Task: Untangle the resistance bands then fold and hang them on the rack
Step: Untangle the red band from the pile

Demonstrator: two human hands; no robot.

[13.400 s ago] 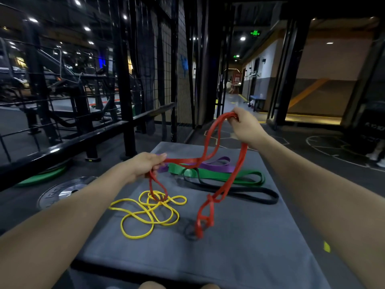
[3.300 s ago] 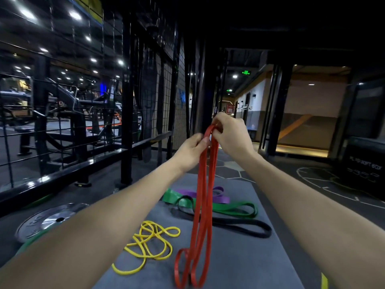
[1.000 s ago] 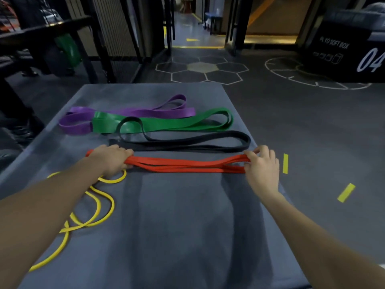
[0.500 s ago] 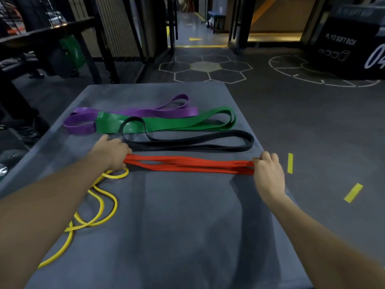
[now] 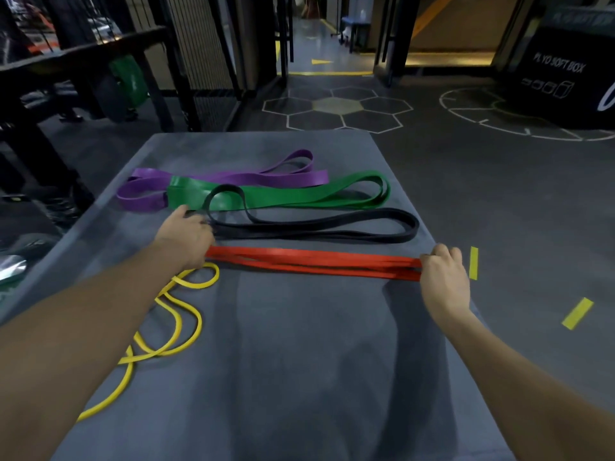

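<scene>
Folded red band (image 5: 312, 263) stretched flat on grey mat (image 5: 299, 361) between both grips: right hand (image 5: 444, 284) clenched around its far end, left hand (image 5: 186, 239) covering the other, hold unclear. Black band (image 5: 316, 229) just beyond.

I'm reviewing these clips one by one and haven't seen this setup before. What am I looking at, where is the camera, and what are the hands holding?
No machine here: a person wears a camera on the head, looking down at their own arms. A grey mat carries five exercise bands. The left hand and right hand each hold one end of the folded red band, stretched flat between them. Beyond it lie the black band, green band and purple band; the yellow band lies loose at the left.
</scene>
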